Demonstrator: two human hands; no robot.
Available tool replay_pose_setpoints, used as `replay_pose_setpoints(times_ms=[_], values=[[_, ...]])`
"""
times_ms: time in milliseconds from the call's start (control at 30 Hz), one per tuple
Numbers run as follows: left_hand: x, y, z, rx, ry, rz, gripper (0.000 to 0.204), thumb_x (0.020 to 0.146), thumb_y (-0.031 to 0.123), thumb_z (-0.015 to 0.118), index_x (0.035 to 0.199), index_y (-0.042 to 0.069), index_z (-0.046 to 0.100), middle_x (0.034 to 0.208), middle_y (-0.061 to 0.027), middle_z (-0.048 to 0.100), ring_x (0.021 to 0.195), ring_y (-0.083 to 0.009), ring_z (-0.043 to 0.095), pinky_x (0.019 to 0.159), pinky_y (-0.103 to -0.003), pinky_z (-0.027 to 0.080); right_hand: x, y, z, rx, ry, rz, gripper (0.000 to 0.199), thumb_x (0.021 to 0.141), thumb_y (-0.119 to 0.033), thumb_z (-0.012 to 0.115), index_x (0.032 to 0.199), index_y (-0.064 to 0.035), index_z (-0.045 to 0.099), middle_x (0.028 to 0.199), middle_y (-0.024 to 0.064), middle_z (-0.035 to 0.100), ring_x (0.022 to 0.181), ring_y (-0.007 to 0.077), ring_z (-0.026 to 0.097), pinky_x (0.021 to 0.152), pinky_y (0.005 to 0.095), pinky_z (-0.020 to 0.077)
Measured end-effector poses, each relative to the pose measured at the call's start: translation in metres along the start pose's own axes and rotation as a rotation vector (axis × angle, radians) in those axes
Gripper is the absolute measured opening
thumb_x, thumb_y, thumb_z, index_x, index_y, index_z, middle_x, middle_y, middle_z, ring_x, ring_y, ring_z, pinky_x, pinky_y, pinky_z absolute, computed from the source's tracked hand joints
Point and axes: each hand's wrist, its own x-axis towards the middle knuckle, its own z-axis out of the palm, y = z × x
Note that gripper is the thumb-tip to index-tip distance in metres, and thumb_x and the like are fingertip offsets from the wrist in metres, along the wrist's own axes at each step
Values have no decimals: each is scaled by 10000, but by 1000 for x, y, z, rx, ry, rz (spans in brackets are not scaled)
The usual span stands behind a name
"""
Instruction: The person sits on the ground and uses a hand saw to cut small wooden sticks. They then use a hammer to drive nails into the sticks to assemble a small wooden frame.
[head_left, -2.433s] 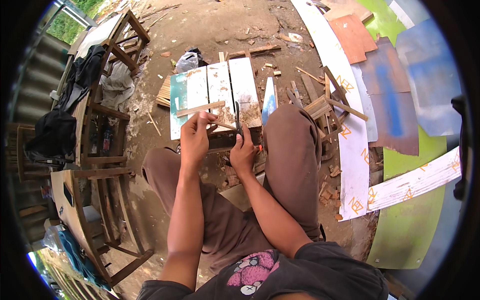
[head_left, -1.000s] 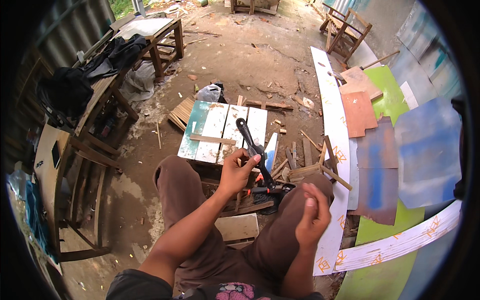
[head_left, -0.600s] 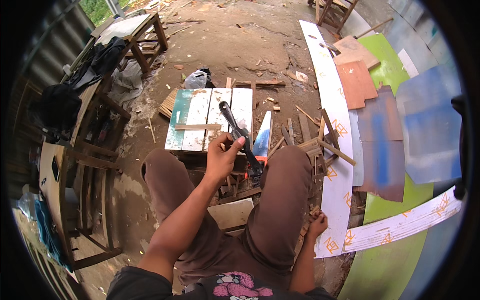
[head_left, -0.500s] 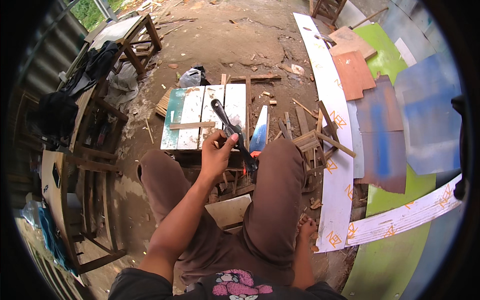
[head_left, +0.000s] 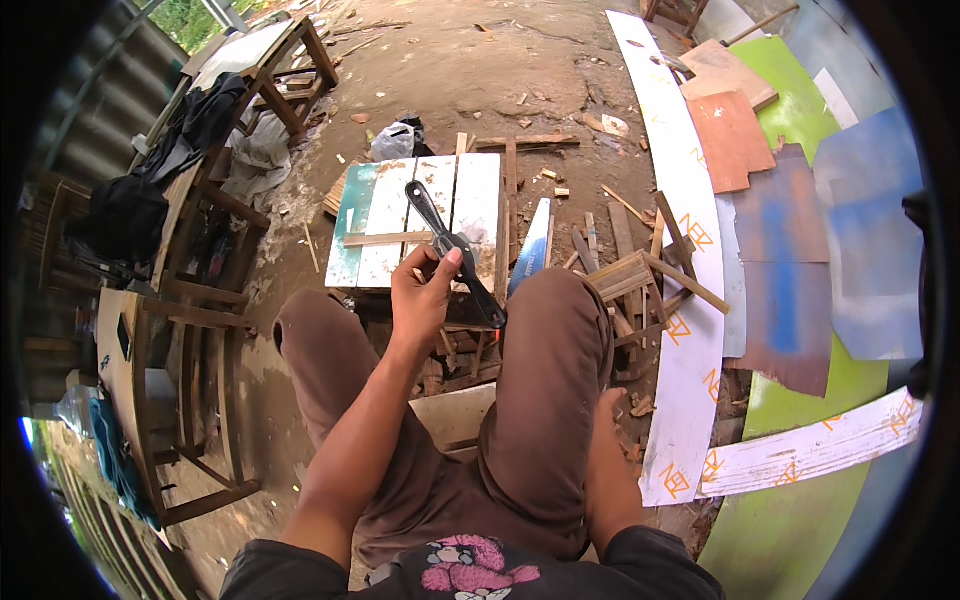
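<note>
My left hand [head_left: 424,292] is closed around the middle of a black spokeshave [head_left: 428,208], held tilted above my knees. One handle, with a hole in its end, points up and away; the other slopes down toward my right knee. Under it stands a low work table [head_left: 475,195] with white and green boards on top. A thin wooden strip [head_left: 385,239] lies across those boards. Beside my right knee, my right hand [head_left: 608,402] is mostly out of sight behind the leg, and its fingers do not show clearly. A handsaw [head_left: 533,243] leans by the table, its lower end covered by my knee.
Wood offcuts and a small slatted wooden piece [head_left: 625,278] lie right of the saw. A long white board [head_left: 690,340] runs along the right, with painted sheets [head_left: 783,260] beyond. Wooden benches [head_left: 190,305] line the left. A plastic bag [head_left: 393,143] sits behind the table.
My right hand has moved forward and partly behind my right knee. The spokeshave stays in my left hand, shifted slightly left. The whole view has turned a little, and the saw's orange handle is now mostly covered.
</note>
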Motion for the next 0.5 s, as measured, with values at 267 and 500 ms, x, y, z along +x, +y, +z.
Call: replay_pose_setpoints(times_ms=[267,500], values=[[-11,21,-10,-96,46,-20,391,1019,265,772,793,96,501,671,96,447,578,6,335,495,-233,224,22,10,62,80,-25,44,940,1037,-729,280,1671,-40,199,1717,190,252,1557,385,312,1251,586,279],[6,36,-25,-147,111,-56,331,1032,268,750,808,119,557,626,87,461,538,-11,380,477,-218,263,48,14,62,97,-40,59,996,1009,-784,257,1690,-66,149,1746,180,185,1585,387,262,1269,593,232]])
